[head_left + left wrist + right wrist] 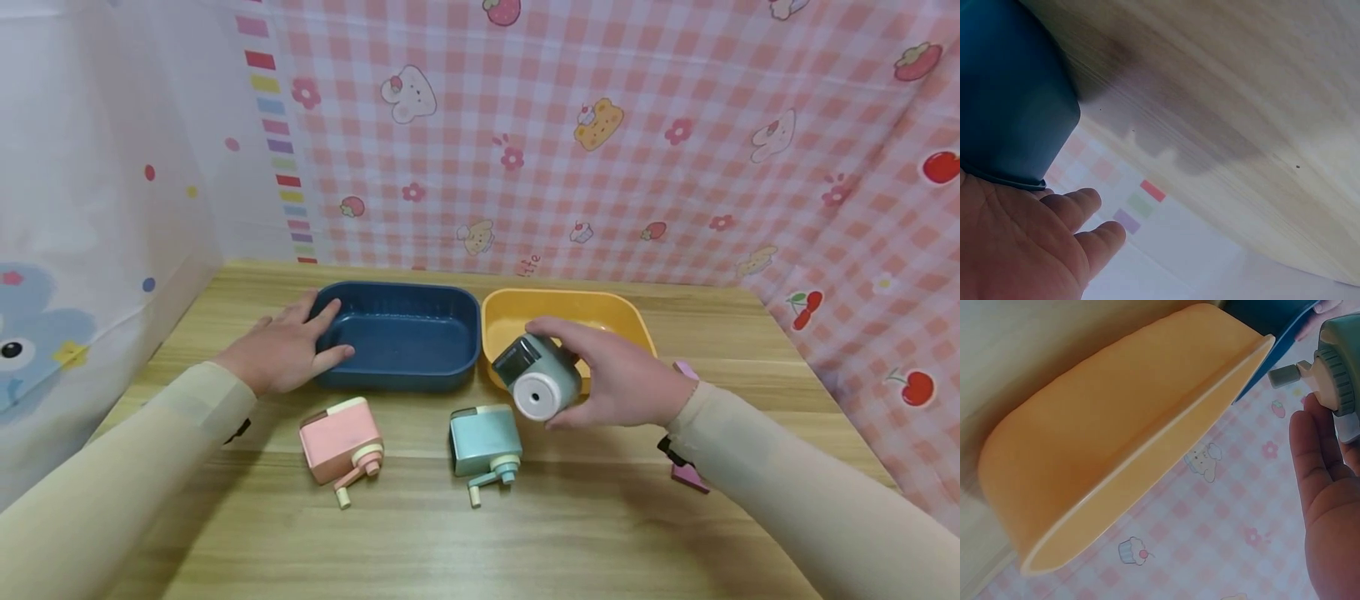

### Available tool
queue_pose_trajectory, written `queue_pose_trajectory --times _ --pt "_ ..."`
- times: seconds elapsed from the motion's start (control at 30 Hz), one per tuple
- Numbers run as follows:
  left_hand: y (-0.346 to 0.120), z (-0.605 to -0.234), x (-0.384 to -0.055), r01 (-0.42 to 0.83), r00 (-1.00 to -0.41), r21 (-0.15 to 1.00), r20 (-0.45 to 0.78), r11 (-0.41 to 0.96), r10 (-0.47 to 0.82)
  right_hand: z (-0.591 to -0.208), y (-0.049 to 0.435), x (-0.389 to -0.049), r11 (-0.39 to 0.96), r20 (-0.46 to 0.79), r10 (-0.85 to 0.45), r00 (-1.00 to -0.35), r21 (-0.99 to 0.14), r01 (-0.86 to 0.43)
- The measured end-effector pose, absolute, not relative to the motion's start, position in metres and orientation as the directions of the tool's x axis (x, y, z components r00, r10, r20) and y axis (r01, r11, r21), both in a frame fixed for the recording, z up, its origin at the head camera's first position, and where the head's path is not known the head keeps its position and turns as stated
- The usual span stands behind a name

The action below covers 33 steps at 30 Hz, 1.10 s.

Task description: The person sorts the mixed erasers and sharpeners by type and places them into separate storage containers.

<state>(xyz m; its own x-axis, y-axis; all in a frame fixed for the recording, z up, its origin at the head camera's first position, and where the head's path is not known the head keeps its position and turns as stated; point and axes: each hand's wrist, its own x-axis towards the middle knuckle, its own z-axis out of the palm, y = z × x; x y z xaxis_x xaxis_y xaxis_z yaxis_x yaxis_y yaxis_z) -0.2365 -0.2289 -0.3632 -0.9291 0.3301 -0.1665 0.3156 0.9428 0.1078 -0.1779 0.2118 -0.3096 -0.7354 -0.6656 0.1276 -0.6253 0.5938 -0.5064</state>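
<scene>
Right grip (622,372) has the gray-green sharpener (551,362) between thumb and fingers, pale holed end facing near, at the near left corner of the yellow tray; height above surface hard to judge. Left grip (281,350) rests on the blue tray's left rim, fingers spread, holding nothing.

Nearest: light wood surface (420,546), near edge cut off by the frame. Pale sleeves (810,483) come in from near left and near right, also cut off. Wide stretch of wood between them, good room.

Next: pink sharpener (342,437) left, teal sharpener (485,442) right of it, both cranks toward near, gap of wood between. Purple piece (688,477) at right, mostly hidden under the right wrist; can't tell what it is.

Behind those: blue tray (401,343), then yellow tray (600,311) just beside it on the right, partly covered by the right grip. Wood continues right of yellow tray to the right edge; thin strip behind both.

Far: pink gingham cloth (525,192) past the far edge, white cloth (97,100) left, cherry-print cloth (900,333) right. Right wrist view shows the held sharpener's crank, body cut off; left wrist view crops the blue tray.
</scene>
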Motion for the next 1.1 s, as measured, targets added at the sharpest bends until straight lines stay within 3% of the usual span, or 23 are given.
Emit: queue_pose_trajectory --times 0.67,1.1 --pt "-0.229 -0.362 -0.235 0.31 -0.931 0.12 -0.164 0.943 0.327 -0.307 0.172 -0.2 0.519 0.155 -0.69 -0.707 -0.575 -0.633" --pt "-0.231 -0.366 -0.238 0.306 -0.932 0.119 -0.163 0.945 0.323 -0.306 0.145 -0.215 0.55 0.127 -0.673 -0.728 -0.572 -0.608"
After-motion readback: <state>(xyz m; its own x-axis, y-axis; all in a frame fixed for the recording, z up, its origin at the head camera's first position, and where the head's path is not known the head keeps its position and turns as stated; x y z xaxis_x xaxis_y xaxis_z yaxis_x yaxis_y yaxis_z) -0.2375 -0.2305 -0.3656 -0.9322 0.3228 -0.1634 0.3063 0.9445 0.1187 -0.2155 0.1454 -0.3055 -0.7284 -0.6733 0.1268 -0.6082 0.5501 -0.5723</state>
